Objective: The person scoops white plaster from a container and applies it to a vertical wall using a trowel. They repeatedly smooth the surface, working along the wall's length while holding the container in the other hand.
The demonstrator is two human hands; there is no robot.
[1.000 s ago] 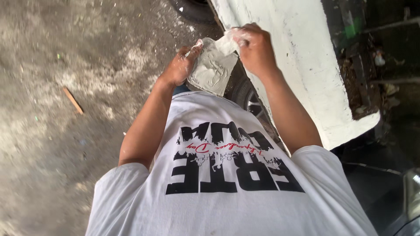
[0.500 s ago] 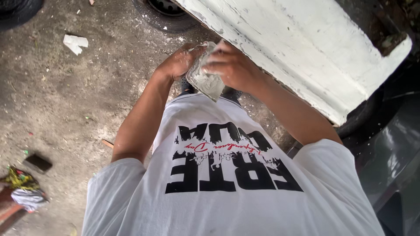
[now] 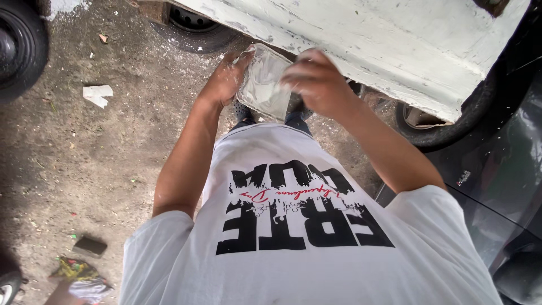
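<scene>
A single head-worn camera looked steeply down the person's own chest, so the white shirt (image 3: 305, 243) filled the lower frame, close to the lens. Both forearms ran up to the hands near the top centre, at arm's length. Beyond them lay the dirt ground (image 3: 101, 147) on the left and a white car panel (image 3: 361, 39) along the top edge.

Grey, dust-coated sheet of abrasive paper (image 3: 264, 85), roughly rectangular and slightly curled, is being held tilted just below the white car body panel (image 3: 361, 45). The left hand (image 3: 226, 76) is gripping its left edge; the right hand (image 3: 319, 85) is covering its right edge.
</scene>
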